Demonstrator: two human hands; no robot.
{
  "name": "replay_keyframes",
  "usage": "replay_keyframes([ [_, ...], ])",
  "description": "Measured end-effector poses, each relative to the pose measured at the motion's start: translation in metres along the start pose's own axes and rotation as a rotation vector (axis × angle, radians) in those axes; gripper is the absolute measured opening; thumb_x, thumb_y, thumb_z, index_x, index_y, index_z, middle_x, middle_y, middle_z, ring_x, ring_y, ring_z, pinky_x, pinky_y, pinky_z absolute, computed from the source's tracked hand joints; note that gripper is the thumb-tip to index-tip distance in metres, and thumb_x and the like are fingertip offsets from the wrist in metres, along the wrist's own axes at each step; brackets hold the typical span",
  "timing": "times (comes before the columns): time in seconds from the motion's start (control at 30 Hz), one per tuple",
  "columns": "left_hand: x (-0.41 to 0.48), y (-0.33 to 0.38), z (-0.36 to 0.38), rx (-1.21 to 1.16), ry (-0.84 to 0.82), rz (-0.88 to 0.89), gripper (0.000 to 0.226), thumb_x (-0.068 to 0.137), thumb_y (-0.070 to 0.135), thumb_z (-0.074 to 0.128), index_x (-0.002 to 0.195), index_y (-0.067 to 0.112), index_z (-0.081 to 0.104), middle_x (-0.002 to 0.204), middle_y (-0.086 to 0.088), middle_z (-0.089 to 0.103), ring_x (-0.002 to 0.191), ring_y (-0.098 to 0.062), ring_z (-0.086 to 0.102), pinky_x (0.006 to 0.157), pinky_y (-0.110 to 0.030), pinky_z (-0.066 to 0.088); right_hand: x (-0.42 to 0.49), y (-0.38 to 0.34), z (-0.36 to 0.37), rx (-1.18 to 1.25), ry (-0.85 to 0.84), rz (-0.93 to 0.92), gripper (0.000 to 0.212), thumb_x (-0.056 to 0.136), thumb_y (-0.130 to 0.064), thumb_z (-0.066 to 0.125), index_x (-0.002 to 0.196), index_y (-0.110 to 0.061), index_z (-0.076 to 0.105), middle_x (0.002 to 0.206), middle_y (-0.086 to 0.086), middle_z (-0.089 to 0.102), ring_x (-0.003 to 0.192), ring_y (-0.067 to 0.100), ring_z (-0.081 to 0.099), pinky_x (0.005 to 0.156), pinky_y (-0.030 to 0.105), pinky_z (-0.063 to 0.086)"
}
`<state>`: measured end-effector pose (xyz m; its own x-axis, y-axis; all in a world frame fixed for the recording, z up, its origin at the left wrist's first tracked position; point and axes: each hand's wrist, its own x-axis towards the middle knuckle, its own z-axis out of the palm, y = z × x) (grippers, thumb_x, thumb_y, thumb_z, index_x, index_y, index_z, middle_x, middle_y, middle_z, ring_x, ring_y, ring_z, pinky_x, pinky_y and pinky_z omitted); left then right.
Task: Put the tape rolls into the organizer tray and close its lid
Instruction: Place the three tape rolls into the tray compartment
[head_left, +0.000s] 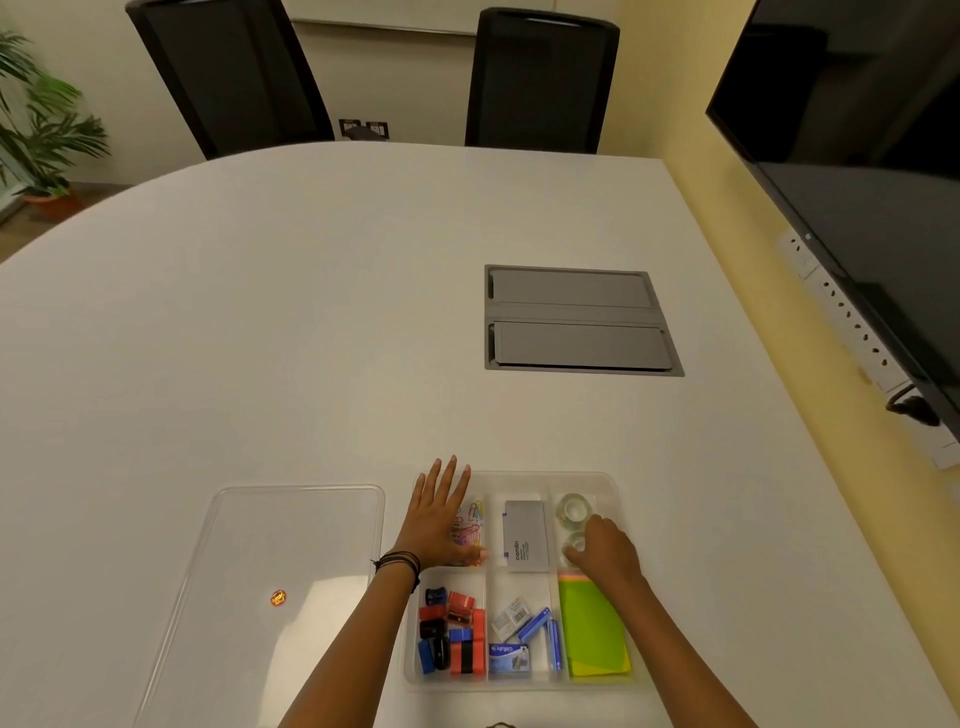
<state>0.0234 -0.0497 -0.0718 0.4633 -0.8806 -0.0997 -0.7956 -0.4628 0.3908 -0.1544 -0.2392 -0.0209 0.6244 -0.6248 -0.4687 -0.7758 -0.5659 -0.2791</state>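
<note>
1. Two rolls share the far right compartment of the organizer tray (519, 474): the far tape roll (575, 505) lies flat, and the near tape roll (573, 542) is just beside it on the person's side.
2. The right hand (607, 552) reaches into that compartment. Its fingers (575, 559) are curled round the near tape roll, with the thumb on the roll's far side.
3. The left hand (440, 517) lies flat over the tray's far left compartment. Its fingers (448, 479) are straight and spread apart, hold nothing, and reach past the tray's far rim.
4. Under that palm are coloured paper clips (474, 519).
5. The clear lid (296, 540) is off. It lies flat on the tabletop (311, 322), just left of the tray, and has a small orange sticker (278, 598) on it.
6. A grey card box (525, 535) fills the far middle compartment.
7. The near compartments hold, from left to right, red, blue and black sharpeners (449, 636), staple boxes (511, 656) and green sticky notes (592, 629).
8. A grey hatch (576, 319) is set into the tabletop well beyond the tray.
</note>
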Motion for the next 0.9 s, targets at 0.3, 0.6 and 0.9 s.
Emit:
replay_keyframes([
  [0.3, 0.001, -0.001, 0.001, -0.01, -0.004, -0.004, 0.115, 0.061, 0.093, 0.027, 0.145, 0.027, -0.015, 0.15, 0.005, -0.028, 0.137, -0.019, -0.022, 0.106, -0.037, -0.013, -0.005, -0.013, -0.005, -0.007, -0.038, 0.073, 0.044, 0.078, -0.037, 0.067, 0.104, -0.004, 0.056, 0.111, 0.013, 0.063, 0.099, 0.025, 0.061, 0.066, 0.024, 0.039],
  [0.6, 0.0, 0.001, -0.004, -0.004, -0.004, 0.005, 0.115, 0.062, 0.092, 0.025, 0.147, 0.024, -0.011, 0.151, 0.003, -0.026, 0.137, -0.02, -0.02, 0.106, -0.038, -0.01, -0.008, -0.021, -0.009, -0.059, -0.034, 0.079, 0.034, 0.078, -0.026, 0.065, 0.103, -0.004, 0.058, 0.11, 0.013, 0.065, 0.1, 0.027, 0.062, 0.072, 0.027, 0.047],
  [0.9, -0.001, 0.001, -0.003, -0.004, -0.018, -0.007, 0.114, 0.063, 0.093, 0.024, 0.147, 0.024, -0.012, 0.151, 0.003, -0.026, 0.137, -0.02, -0.02, 0.106, -0.037, -0.01, -0.011, -0.024, -0.01, -0.074, -0.035, 0.067, 0.036, 0.08, -0.029, 0.064, 0.105, -0.004, 0.057, 0.111, 0.013, 0.064, 0.1, 0.025, 0.062, 0.075, 0.028, 0.049],
])
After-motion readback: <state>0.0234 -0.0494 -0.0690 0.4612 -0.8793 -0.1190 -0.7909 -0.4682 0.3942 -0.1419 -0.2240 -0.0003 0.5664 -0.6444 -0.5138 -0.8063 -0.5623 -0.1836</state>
